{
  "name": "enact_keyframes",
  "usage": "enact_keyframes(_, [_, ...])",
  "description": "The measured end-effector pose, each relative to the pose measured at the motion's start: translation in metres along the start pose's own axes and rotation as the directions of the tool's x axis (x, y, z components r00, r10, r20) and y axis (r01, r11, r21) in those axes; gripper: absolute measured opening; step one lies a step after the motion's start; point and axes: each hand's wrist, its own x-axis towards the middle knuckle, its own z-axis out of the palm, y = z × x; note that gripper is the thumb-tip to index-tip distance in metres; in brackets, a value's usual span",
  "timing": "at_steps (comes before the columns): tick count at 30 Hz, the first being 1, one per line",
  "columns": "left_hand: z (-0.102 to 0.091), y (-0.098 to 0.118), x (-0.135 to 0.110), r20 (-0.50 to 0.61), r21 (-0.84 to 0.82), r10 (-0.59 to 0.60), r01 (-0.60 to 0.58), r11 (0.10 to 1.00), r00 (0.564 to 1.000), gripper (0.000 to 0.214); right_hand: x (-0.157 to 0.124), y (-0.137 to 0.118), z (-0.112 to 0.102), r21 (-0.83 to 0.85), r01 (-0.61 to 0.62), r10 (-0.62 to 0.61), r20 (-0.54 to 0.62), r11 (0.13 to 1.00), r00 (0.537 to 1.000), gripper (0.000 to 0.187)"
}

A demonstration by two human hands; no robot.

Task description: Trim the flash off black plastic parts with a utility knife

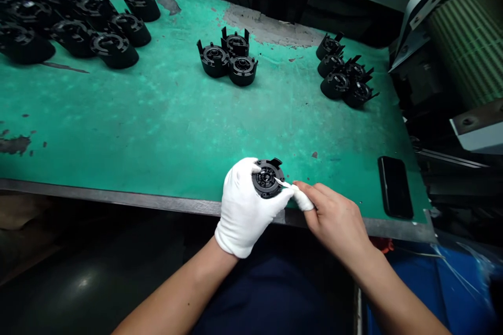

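Observation:
My left hand (244, 209), in a white glove, is closed around a round black plastic part (268, 179) near the table's front edge. The part's ringed face is turned up, and a tab sticks out at its far side. My right hand (334, 214) has no glove, but white wrapping covers what looks like its thumb. It pinches a slim, pointed, blade-like tool (283, 183), whose tip lies over the right side of the part's face. The tool's handle is mostly hidden by my fingers.
On the green table (157, 131), black housings stand in a large group (74, 36) at back left, a trio (242, 69) at back centre and a cluster (335, 85) at back right. A phone (396, 187) lies at right, near a machine guard (469, 47).

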Motion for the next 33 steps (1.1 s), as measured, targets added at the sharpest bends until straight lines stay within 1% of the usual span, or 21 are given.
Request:
enact_keyframes(2, [0.001, -0.003, -0.002, -0.017, 0.006, -0.010, 0.010, 1.000, 1.000, 0.056, -0.003, 0.002, 0.001, 0.068, -0.005, 0.004, 0.022, 0.998, 1.000, 0.039])
enact_keyframes(5, [0.002, -0.006, -0.003, -0.052, 0.028, -0.007, 0.009, 1.000, 0.999, 0.063, -0.005, 0.005, -0.001, 0.130, 0.030, -0.042, 0.089, 0.991, 0.995, 0.037])
enact_keyframes(8, [0.002, -0.005, -0.002, -0.051, 0.027, -0.009, 0.010, 1.000, 0.999, 0.061, -0.004, 0.005, -0.004, 0.065, 0.047, -0.053, 0.095, 0.997, 0.994, 0.037])
enact_keyframes(10, [0.003, -0.003, -0.002, -0.038, 0.007, -0.011, 0.011, 1.000, 0.999, 0.055, -0.001, 0.001, -0.004, -0.016, 0.019, -0.018, 0.057, 1.000, 0.998, 0.039])
enact_keyframes(12, [0.004, -0.001, -0.001, -0.028, -0.008, -0.025, 0.024, 1.000, 0.999, 0.051, 0.000, -0.003, -0.003, -0.048, -0.020, 0.022, 0.036, 0.999, 0.999, 0.040])
enact_keyframes(14, [0.003, -0.001, -0.001, -0.036, -0.009, -0.043, 0.043, 0.999, 0.998, 0.051, 0.000, -0.003, -0.003, 0.009, -0.054, 0.054, 0.046, 0.998, 0.998, 0.040])
enact_keyframes(16, [0.000, -0.002, 0.000, -0.022, -0.012, -0.049, 0.049, 0.999, 0.999, 0.053, 0.000, 0.001, -0.006, 0.137, -0.058, 0.049, 0.070, 0.989, 0.996, 0.038])
enact_keyframes(17, [-0.003, -0.003, 0.001, 0.010, -0.020, -0.035, 0.035, 0.999, 0.999, 0.055, 0.000, 0.005, -0.008, 0.203, -0.049, 0.034, 0.078, 0.978, 0.996, 0.035])
enact_keyframes(19, [-0.011, -0.008, 0.005, 0.122, -0.038, 0.029, -0.025, 0.999, 0.992, 0.058, 0.003, 0.016, -0.014, 0.281, -0.014, -0.012, 0.089, 0.960, 0.996, 0.032])
enact_keyframes(21, [-0.022, -0.013, 0.011, 0.252, -0.053, 0.106, -0.095, 0.994, 0.962, 0.064, 0.009, 0.027, -0.019, 0.270, 0.036, -0.073, 0.127, 0.962, 0.989, 0.032])
enact_keyframes(22, [-0.028, -0.015, 0.014, 0.308, -0.056, 0.123, -0.111, 0.992, 0.943, 0.068, 0.013, 0.031, -0.021, 0.250, 0.067, -0.109, 0.157, 0.966, 0.982, 0.032])
enact_keyframes(24, [-0.038, -0.019, 0.021, 0.395, -0.056, 0.108, -0.093, 0.994, 0.912, 0.075, 0.021, 0.037, -0.022, 0.218, 0.137, -0.184, 0.211, 0.966, 0.960, 0.033])
enact_keyframes(27, [-0.047, -0.020, 0.030, 0.496, -0.052, 0.048, -0.025, 0.998, 0.867, 0.081, 0.034, 0.040, -0.021, 0.196, 0.241, -0.286, 0.252, 0.951, 0.925, 0.035])
enact_keyframes(31, [-0.052, -0.020, 0.038, 0.570, -0.033, 0.026, -0.008, 0.999, 0.822, 0.083, 0.048, 0.037, -0.027, 0.159, 0.346, -0.379, 0.321, 0.925, 0.868, 0.039])
enact_keyframes(33, [-0.053, -0.020, 0.041, 0.591, -0.030, 0.014, 0.005, 1.000, 0.806, 0.083, 0.053, 0.035, -0.030, 0.122, 0.379, -0.397, 0.339, 0.917, 0.853, 0.042])
